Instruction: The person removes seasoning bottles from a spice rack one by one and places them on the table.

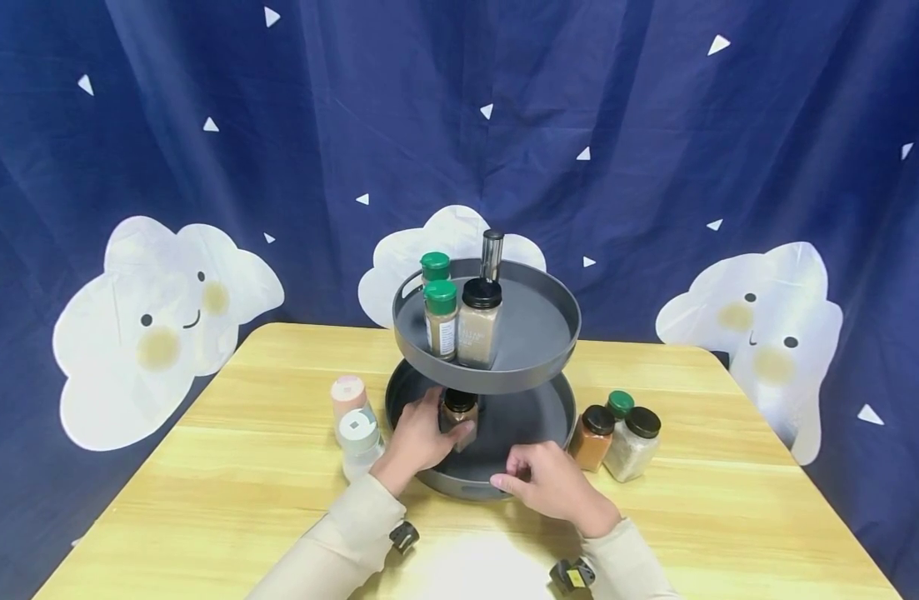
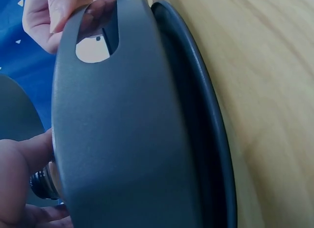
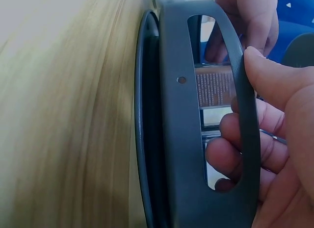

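One jar (image 1: 460,417) is gripped by the left hand (image 1: 420,435), the lower tray (image 1: 507,432) pinched by the right hand (image 1: 546,479); the jar is best kept below the upper tray (image 1: 537,321).

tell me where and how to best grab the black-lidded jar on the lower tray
Probably grip the jar by its sides below the black lid, low from the near left, as the left hand does: it's upright, and the upper tray overhangs it.

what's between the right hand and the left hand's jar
In the head view, the bare floor of the lower tray lies between the jar and the right hand.
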`<state>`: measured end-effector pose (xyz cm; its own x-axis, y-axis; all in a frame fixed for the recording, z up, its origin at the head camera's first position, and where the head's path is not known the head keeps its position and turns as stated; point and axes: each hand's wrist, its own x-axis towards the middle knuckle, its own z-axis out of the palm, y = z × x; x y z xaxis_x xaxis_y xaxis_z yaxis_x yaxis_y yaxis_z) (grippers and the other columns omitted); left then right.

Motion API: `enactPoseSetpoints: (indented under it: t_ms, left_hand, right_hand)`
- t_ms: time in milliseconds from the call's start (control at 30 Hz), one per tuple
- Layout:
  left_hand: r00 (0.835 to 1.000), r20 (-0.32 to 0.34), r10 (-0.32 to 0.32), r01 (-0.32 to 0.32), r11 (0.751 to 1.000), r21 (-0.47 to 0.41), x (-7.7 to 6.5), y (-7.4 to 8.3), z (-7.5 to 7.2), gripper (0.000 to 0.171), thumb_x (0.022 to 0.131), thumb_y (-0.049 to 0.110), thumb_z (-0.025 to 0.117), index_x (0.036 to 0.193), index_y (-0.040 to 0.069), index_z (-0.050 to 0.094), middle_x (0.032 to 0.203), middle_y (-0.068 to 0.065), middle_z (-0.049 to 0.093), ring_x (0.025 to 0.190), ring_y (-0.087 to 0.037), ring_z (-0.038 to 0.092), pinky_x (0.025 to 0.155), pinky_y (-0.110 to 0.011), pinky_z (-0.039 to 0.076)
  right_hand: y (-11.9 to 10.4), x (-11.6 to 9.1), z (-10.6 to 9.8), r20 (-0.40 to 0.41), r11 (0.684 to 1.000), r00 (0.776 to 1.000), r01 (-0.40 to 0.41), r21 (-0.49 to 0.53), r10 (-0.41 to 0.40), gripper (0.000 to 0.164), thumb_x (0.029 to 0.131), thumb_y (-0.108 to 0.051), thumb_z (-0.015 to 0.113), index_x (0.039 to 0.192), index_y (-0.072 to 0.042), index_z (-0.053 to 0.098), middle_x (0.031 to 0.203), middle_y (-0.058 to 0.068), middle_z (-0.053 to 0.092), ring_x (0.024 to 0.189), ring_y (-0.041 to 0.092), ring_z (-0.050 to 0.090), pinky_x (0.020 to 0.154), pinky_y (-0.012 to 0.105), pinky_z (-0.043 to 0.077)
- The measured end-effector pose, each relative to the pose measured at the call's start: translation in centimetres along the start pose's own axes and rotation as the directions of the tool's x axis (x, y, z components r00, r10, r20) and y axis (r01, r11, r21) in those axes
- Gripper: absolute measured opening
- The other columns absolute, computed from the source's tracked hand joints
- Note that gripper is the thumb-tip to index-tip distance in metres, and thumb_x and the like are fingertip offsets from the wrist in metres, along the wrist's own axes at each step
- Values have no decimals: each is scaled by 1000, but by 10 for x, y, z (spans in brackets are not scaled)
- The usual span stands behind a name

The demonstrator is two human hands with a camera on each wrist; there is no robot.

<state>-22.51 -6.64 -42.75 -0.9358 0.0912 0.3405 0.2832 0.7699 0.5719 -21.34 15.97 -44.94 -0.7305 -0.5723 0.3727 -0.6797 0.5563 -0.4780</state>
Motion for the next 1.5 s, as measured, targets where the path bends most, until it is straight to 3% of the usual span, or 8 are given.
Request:
enactPoseSetpoints:
  t_ms: [267, 733, 1067, 1300, 1500]
  left_hand:
    - [1000, 14, -24, 24, 1000, 0, 2, 1, 1, 59, 82, 38, 71, 122, 0, 51, 100, -19, 67, 93, -37, 63, 76, -50, 55]
    - [998, -54, 40, -39, 999, 4, 3, -1, 2, 47, 75, 38, 77, 106, 7, 59, 86, -11, 70, 81, -31, 66, 66, -45, 56]
    - [991, -111, 70, -68, 998, 18, 3, 3, -6, 39, 72, 40, 77, 93, 12, 60, 66, 2, 61, 60, -16, 56, 51, -31, 47]
    - [991, -114, 75, -73, 997, 20, 1, 5, -13, 39, 69, 39, 78, 94, 14, 61, 75, -1, 68, 66, -17, 61, 56, -33, 51]
    - [992, -108, 59, -58, 998, 13, -3, 6, -21, 37, 66, 36, 78, 90, 14, 61, 73, 0, 66, 65, -16, 60, 56, -33, 51]
  right_hand:
    - [1, -1, 1, 6, 1000, 1000, -6, 6, 6, 30, 80, -39, 73, 62, -28, 52, 56, -17, 49, 50, -2, 44, 47, 18, 43]
    - [-1, -1, -1, 3, 1000, 1000, -17, -18, 17, 29, 79, -37, 74, 62, -28, 52, 57, -17, 49, 50, -2, 44, 46, 18, 43]
    - [-1, -2, -2, 0, 1000, 1000, -14, -14, 14, 29, 80, -37, 74, 62, -27, 53, 57, -17, 50, 50, -2, 45, 47, 18, 43]
    - [-1, -2, -2, -3, 1000, 1000, -14, -20, 14, 29, 80, -37, 74, 62, -27, 53, 57, -17, 49, 50, -2, 44, 47, 18, 43]
    - [0, -2, -1, 4, 999, 1000, -22, -25, 22, 29, 80, -39, 73, 63, -28, 53, 58, -17, 50, 51, -2, 45, 47, 18, 43]
